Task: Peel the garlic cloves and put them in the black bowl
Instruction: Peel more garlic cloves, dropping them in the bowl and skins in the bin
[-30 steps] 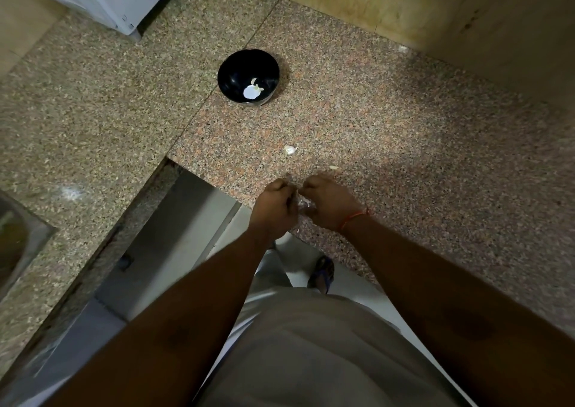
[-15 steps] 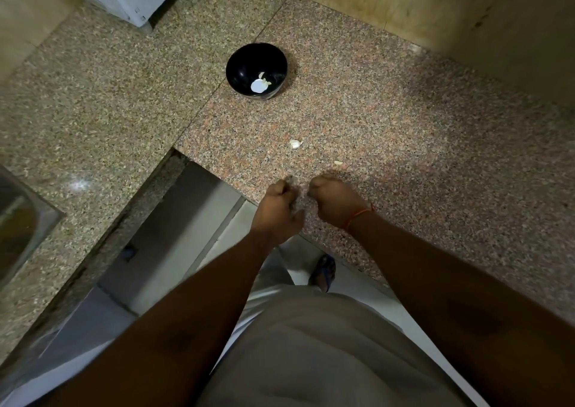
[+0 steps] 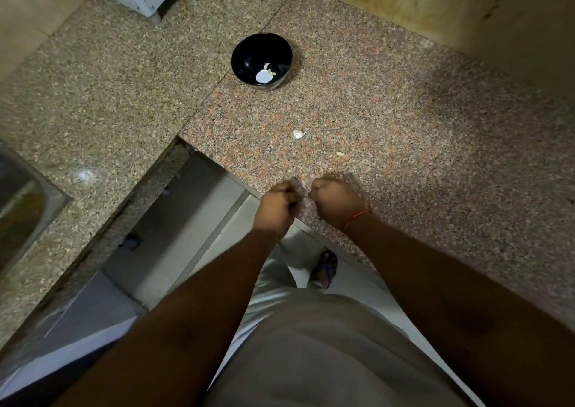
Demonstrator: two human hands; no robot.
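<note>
Head view, looking down over the counter edge. Both fists sit side by side just above the near edge of the reddish granite countertop, knuckles pointing away from the body, a narrow gap between them.

Left hand: fingers curled tight toward the palm. Whether anything is pinched inside them cannot be told; the fingertips are hidden under the knuckles and the frame is slightly blurred there.

Right hand: likewise curled into a fist, contents not visible, so its grip cannot be told either. An orange thread band runs round the wrist.

Black bowl: upright on the countertop, well beyond the hands and slightly to the left, close to the seam where the reddish slab meets the greyer slab. Inside it lie pale pieces of peeled garlic, 1 larger rounded piece low in the bowl with smaller bits touching it.

Loose garlic clove: lies on the countertop between bowl and hands, nearer the hands. Long axis roughly left-to-right in frame; which end is the tip is too small to tell.

Small pale scrap: on the countertop, just right of and nearer than the clove, apart from it, long axis also roughly left-to-right.
</note>
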